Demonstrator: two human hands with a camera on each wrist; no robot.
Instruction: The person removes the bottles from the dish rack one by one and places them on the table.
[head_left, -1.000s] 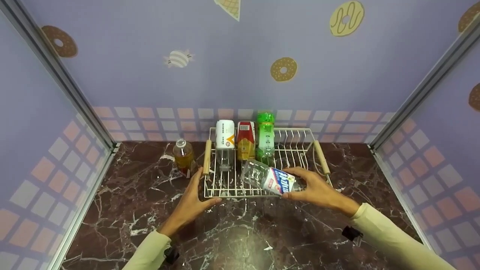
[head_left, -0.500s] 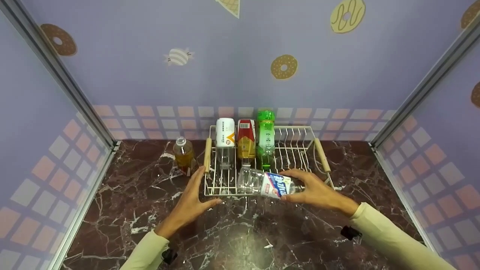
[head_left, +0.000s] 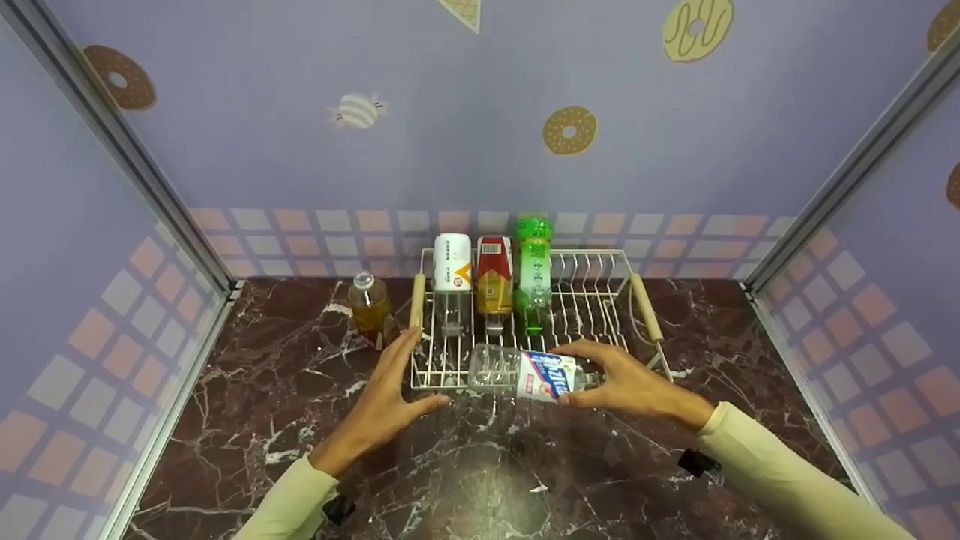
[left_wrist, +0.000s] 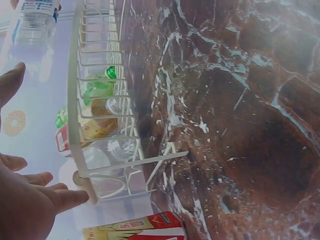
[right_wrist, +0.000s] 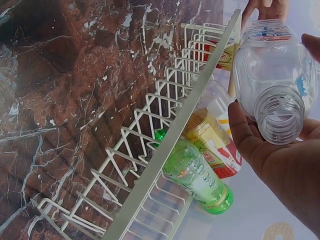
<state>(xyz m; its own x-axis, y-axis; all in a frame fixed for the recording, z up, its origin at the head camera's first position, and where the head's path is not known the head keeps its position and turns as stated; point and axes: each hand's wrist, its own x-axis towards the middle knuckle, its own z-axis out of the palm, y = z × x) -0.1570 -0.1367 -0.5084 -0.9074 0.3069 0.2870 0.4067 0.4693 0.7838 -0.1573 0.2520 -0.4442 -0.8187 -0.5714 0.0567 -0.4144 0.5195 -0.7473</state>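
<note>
My right hand (head_left: 630, 379) grips a clear plastic bottle (head_left: 544, 375) with a white and blue label around its neck half. The bottle lies nearly sideways above the front rail of a white wire rack (head_left: 442, 388), base pointing left. Its uncapped mouth (right_wrist: 280, 117) faces the right wrist camera. At the rack's front left corner, my left hand (head_left: 382, 397) is spread with nothing in it, fingertips right at the wooden handle (head_left: 417, 300). Three bottles lean neck-down in the rack: one white-labelled (head_left: 453, 262), one red and yellow (head_left: 495, 277), one green (head_left: 534, 270).
An uncapped bottle with a yellow and red label (head_left: 370, 307) stands upright left of the rack, close to my left fingers. Purple walls (head_left: 480, 150) enclose the dark marbled counter (head_left: 480, 480) at the back and sides. A second wooden handle (head_left: 645, 307) is on the rack's right.
The bottle in my right hand has swung from a slant to nearly level, its base coming down toward the rack's front rail. My left hand has stayed almost in place.
</note>
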